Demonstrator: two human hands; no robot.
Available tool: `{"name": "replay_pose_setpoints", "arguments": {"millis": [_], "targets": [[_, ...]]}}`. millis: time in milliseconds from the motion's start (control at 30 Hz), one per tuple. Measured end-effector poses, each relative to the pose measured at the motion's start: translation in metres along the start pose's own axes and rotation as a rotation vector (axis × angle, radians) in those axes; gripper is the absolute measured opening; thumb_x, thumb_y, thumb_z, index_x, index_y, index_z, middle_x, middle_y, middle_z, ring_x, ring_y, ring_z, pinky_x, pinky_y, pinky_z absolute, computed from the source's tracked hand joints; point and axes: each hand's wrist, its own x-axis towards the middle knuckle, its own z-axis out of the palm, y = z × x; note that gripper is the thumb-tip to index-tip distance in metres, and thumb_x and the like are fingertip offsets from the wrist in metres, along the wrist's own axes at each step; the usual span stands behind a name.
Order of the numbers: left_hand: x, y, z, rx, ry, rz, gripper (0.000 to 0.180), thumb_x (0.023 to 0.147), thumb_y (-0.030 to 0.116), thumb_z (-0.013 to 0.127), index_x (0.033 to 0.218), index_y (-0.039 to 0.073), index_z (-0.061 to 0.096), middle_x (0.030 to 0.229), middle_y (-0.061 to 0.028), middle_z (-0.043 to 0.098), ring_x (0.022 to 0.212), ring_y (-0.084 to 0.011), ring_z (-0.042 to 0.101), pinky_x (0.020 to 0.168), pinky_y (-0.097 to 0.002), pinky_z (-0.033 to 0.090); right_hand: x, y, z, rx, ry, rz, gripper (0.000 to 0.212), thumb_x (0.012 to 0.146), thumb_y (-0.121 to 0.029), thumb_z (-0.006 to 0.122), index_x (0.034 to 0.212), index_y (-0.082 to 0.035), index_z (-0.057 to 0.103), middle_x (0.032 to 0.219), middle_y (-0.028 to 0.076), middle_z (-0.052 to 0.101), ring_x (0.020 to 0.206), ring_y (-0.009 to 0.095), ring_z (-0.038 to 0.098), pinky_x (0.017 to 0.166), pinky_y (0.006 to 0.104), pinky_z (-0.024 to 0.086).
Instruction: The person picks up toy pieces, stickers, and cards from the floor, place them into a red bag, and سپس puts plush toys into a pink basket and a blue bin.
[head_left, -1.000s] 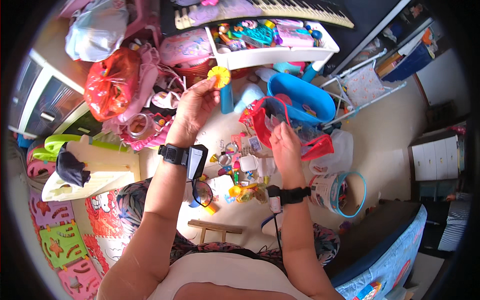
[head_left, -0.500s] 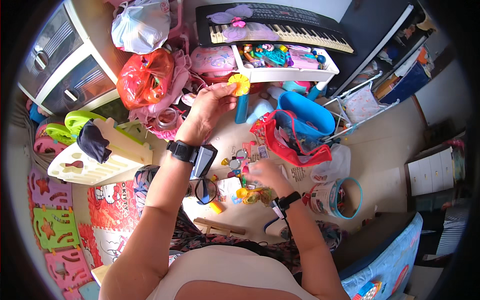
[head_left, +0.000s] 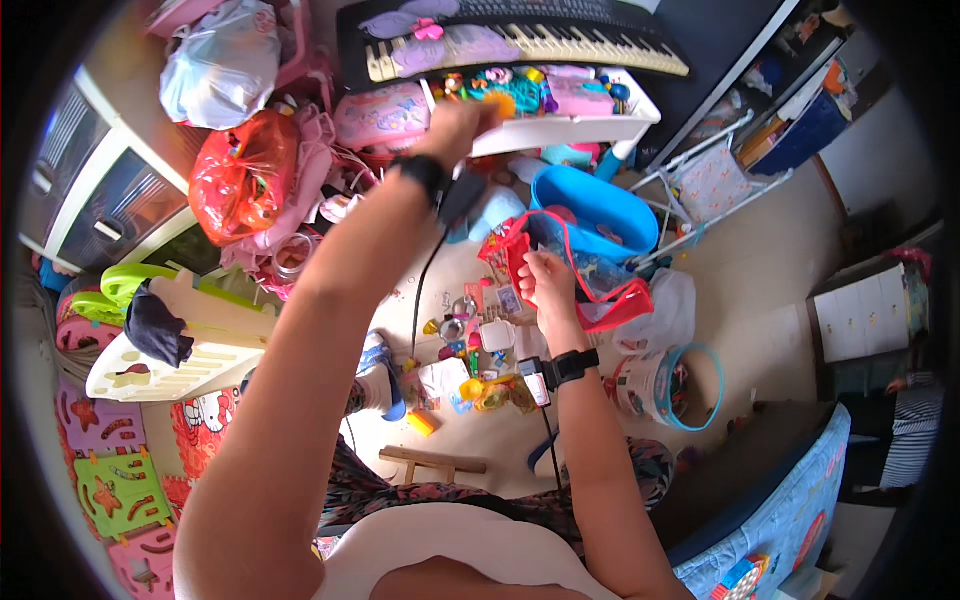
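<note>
Raised to the white toy tray (head_left: 575,132), the yellow flower disc (head_left: 499,103) is pinched in my left hand (head_left: 456,127), probably light, stiff and best held by its rim; I cannot tell whether my curled right hand (head_left: 548,284) holds anything.

2 hands (head_left: 548,282); 2 wrist straps (head_left: 574,367); 1 keyboard (head_left: 545,40); 1 oval blue tub (head_left: 600,192)
</note>
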Motion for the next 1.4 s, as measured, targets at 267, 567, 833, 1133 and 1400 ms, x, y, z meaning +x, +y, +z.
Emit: {"name": "replay_pose_setpoints", "arguments": {"millis": [267, 567, 833, 1133, 1400], "targets": [[-0.020, 0.038, 0.138, -0.193, -0.191, -0.076, 0.046, 0.071, 0.018, 0.072, 0.114, 0.006, 0.059, 0.092, -0.0135, 0.067, 0.086, -0.0291, 0.063, 0.080, -0.0373, 0.051, 0.029, 0.136, -0.111, -0.288, 0.907, -0.084, 0.047, 0.068, -0.026, 0.081, 0.098, -0.002, 0.054, 0.087, 0.012, 0.057, 0.082, 0.030, 0.055, 0.074, 0.0405, 0.046], [-0.107, 0.059, 0.247, 0.042, -0.435, -0.853, 0.062, 0.074, 0.030, 0.072, 0.126, 0.017, 0.042, 0.121, -0.0221, 0.051, 0.107, -0.0392, 0.055, 0.082, -0.0493, 0.048, 0.053, 0.037, -0.193, -1.735, 1.028, -0.566, 0.047, 0.066, -0.018, 0.077, 0.108, -0.008, 0.059, 0.108, 0.018, 0.060, 0.097, 0.039, 0.057, 0.082, 0.0494, 0.044], [-0.091, -0.039, 0.220, -0.082, -0.074, -0.518, 0.023, 0.082, 0.020, 0.060, 0.098, 0.003, 0.062, 0.087, -0.0221, 0.064, 0.085, -0.0400, 0.062, 0.076, -0.0472, 0.050, 0.136, -0.001, -0.334, -1.233, 0.907, -0.280, 0.028, 0.079, -0.029, 0.059, 0.086, -0.003, 0.069, 0.083, 0.020, 0.066, 0.080, 0.038, 0.063, 0.072, 0.0461, 0.048], [-0.097, -0.041, 0.214, 0.202, -0.499, -0.240, 0.036, 0.088, 0.004, 0.043, 0.123, 0.014, 0.045, 0.123, -0.0240, 0.047, 0.097, -0.0402, 0.059, 0.082, -0.0459, 0.050, 0.151, 0.008, -0.313, -1.323, 0.154, -0.560, 0.010, 0.074, -0.001, 0.058, 0.082, -0.005, 0.062, 0.099, 0.008, 0.061, 0.090, 0.035, 0.058, 0.073, 0.0430, 0.047], [-0.074, -0.056, 0.210, -0.023, -0.634, -0.090, 0.075, 0.068, -0.010, 0.058, 0.134, 0.023, 0.047, 0.127, -0.0183, 0.049, 0.110, -0.0372, 0.055, 0.090, -0.0389, 0.048, 0.166, 0.007, -0.332, -1.399, 0.149, -0.277, 0.071, 0.067, 0.001, 0.058, 0.135, -0.015, 0.046, 0.120, 0.019, 0.054, 0.110, 0.037, 0.052, 0.092, 0.0367, 0.043]]}}
